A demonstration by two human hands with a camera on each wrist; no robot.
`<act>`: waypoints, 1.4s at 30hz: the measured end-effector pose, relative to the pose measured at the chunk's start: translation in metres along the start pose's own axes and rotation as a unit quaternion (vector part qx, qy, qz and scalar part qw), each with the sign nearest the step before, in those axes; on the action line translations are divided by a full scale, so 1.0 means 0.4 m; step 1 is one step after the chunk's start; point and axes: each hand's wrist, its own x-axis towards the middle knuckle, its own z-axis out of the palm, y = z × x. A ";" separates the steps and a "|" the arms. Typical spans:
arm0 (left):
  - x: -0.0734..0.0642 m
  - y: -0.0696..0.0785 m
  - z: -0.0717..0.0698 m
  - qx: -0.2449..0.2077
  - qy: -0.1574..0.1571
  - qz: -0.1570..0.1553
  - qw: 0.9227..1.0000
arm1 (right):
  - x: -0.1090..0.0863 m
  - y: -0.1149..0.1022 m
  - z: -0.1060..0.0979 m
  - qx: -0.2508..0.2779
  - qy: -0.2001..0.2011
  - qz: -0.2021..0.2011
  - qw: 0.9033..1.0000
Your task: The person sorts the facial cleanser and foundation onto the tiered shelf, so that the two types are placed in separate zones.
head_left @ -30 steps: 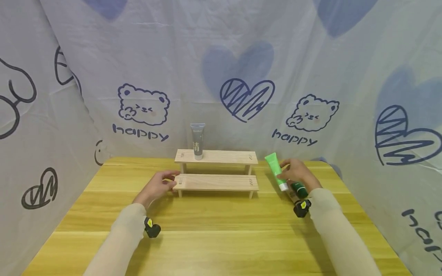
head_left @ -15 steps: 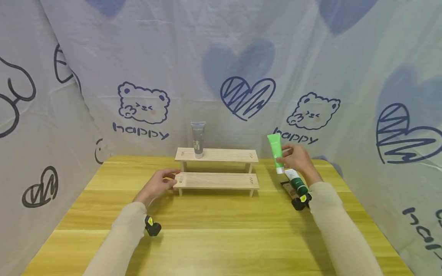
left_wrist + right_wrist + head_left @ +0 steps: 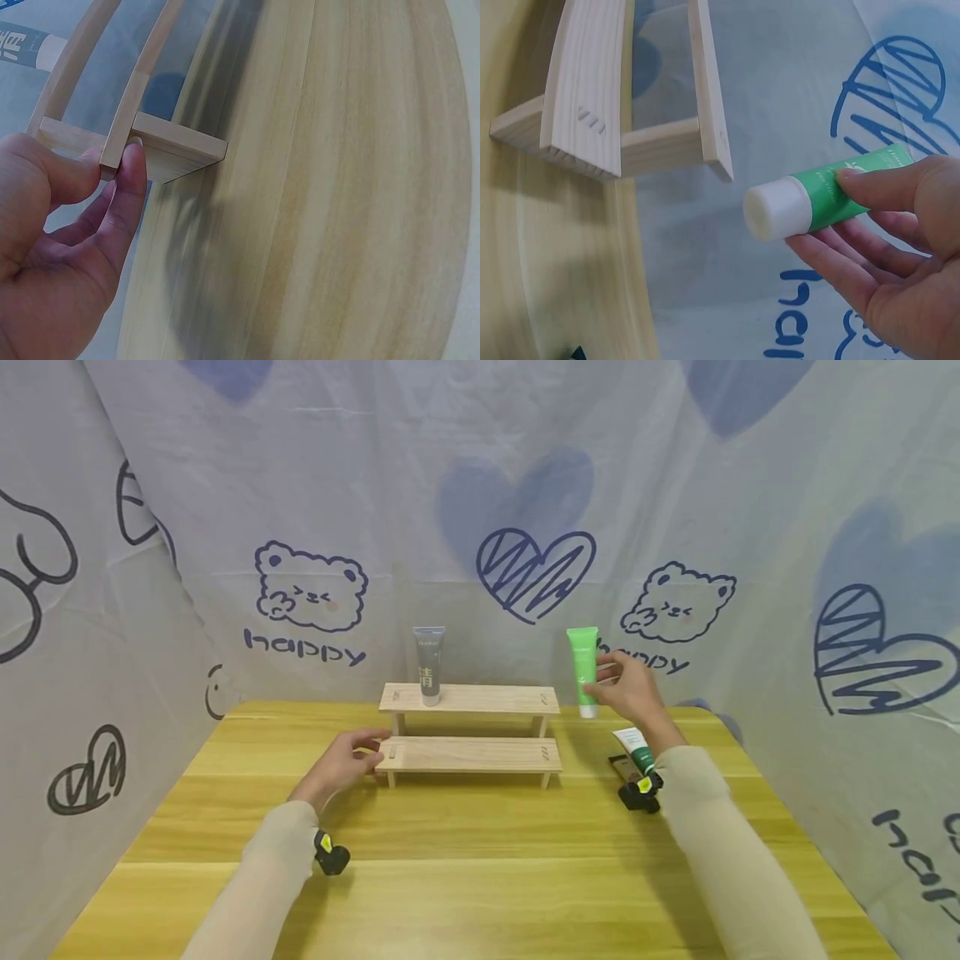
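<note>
Upright green tube [image 3: 583, 660], white cap [image 3: 778, 208] downward, held in the air just right of the two-tier wooden stand [image 3: 469, 752] and apart from it. The right hand [image 3: 626, 687] pinches the tube between thumb and fingers; the left hand [image 3: 341, 768] pinches the left end of the stand's lower board [image 3: 139, 86]. A grey tube [image 3: 430, 664] stands cap-down on the stand's upper board [image 3: 491, 698], toward its left end. Right of the stand, on the table [image 3: 480, 877], lie a white-and-green tube [image 3: 633, 747] and a brown tube [image 3: 622, 767], both partly hidden by the right wrist's camera [image 3: 640, 792].

Likely faults: a sideways move at this height could knock the cap against the upper board's right end; a tug by the left hand could shift the stand and topple the narrow-footed grey tube; a loose pinch could let the green tube tilt or slip.
</note>
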 end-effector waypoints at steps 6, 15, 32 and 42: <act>-0.002 -0.001 0.002 0.006 -0.004 0.008 1.000 | 0.002 -0.017 0.019 -0.009 0.007 -0.021 1.000; -0.001 -0.003 0.002 0.007 0.000 0.006 1.000 | 0.013 -0.051 0.049 0.005 0.003 -0.059 0.998; -0.003 -0.011 -0.004 -0.009 -0.016 0.002 1.000 | 0.027 -0.113 0.150 0.042 -0.012 -0.081 0.996; 0.001 -0.007 -0.002 -0.008 -0.014 -0.006 1.000 | 0.042 -0.152 0.216 0.071 -0.003 -0.096 0.993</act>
